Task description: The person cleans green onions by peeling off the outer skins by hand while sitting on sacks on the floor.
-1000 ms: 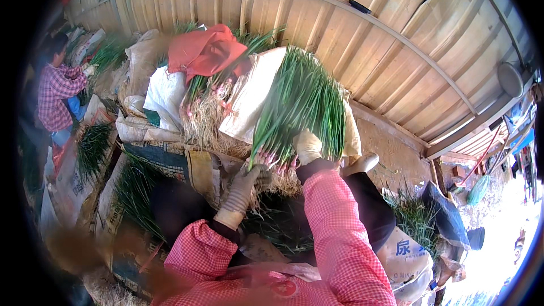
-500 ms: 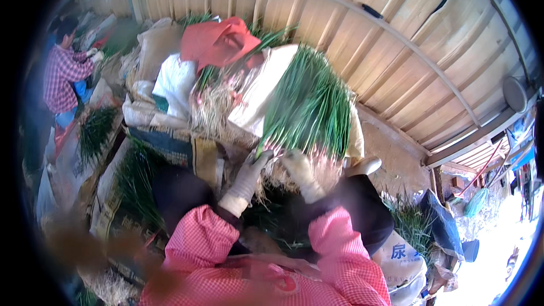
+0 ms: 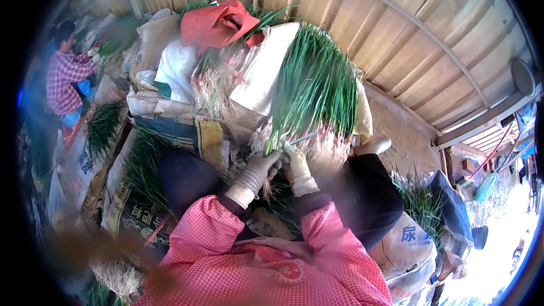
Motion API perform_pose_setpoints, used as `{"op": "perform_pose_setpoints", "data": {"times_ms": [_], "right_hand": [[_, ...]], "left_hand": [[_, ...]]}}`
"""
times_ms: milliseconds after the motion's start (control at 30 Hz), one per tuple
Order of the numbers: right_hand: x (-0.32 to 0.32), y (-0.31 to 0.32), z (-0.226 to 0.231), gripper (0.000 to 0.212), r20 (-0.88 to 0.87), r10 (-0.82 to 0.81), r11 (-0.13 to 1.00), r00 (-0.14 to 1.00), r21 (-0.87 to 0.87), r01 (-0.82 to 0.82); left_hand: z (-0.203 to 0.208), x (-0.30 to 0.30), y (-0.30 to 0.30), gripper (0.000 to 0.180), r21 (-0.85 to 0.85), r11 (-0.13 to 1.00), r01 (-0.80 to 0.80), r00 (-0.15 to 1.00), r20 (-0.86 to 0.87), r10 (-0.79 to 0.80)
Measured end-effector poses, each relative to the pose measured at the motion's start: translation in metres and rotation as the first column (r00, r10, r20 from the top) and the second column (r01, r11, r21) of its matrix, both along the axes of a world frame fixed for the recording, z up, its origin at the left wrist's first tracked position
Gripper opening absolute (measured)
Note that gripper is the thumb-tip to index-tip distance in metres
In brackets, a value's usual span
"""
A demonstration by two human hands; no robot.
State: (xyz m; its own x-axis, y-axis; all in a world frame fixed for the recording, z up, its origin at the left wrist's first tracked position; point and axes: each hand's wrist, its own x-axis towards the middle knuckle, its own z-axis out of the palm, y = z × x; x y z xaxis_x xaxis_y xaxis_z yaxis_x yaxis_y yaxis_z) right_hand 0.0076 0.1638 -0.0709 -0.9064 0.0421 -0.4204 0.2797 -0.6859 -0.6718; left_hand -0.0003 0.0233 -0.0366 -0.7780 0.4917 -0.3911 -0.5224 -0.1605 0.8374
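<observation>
My left hand [image 3: 259, 171], in a grey-white glove, is closed round a few green onions [image 3: 270, 140] whose leaves rise above the fingers. Right beside it is my right hand [image 3: 296, 171], gloved too, with its fingers curled in against the left ones. What they grip is hidden; a single green leaf [image 3: 305, 137] slants up just above them. Beyond both hands lies a large heap of green onions [image 3: 320, 79], leaves pointing away and pale roots [image 3: 328, 148] toward me. Some stray roots hang below my hands.
White sacking [image 3: 265, 71] and a second rooty bunch [image 3: 218, 88] under a red cloth [image 3: 218, 25] lie left of the heap. More onions [image 3: 141, 173] sit by my left knee, others [image 3: 422, 201] at my right. A person in a checked shirt [image 3: 68, 76] works at far left.
Both hands have drawn back from the heap's roots toward my body and come together, with the left hand's green onions moving along. The whole view has shifted slightly.
</observation>
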Motion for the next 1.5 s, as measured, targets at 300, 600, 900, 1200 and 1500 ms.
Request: {"op": "perform_pose_setpoints", "data": {"times_ms": [300, 600, 900, 1200, 1500], "right_hand": [[0.015, 0.064, 0.013, 0.039, 0.204, 0.04, 0.435, 0.978, 0.878, -0.201], [-0.066, 0.07, -0.021, 0.038, 0.349, 0.025, -0.321, 0.937, 0.89, -0.323], [0.018, 0.003, -0.024, 0.011, 0.038, 0.211, 0.453, 0.977, 0.882, -0.131], [-0.033, 0.045, -0.021, 0.055, 0.208, -0.126, -0.263, 0.97, 0.936, -0.235], [-0.01, 0.024, 0.04, 0.012, -0.067, 0.162, 0.827, 0.984, 0.553, -0.099]], "left_hand": [[0.002, -0.011, 0.003, 0.024, 0.012, 0.944, -0.329, 0.944, 0.04, 0.328], [-0.004, -0.026, 0.003, 0.019, 0.127, 0.982, -0.139, 0.99, 0.046, 0.134], [-0.031, -0.025, 0.009, 0.031, -0.245, 0.969, -0.011, 0.998, 0.062, 0.027], [-0.045, -0.016, 0.01, 0.028, -0.11, 0.987, -0.115, 0.993, -0.046, 0.11], [-0.015, -0.014, -0.013, 0.021, -0.136, 0.988, 0.069, 0.99, -0.11, -0.084]]}}
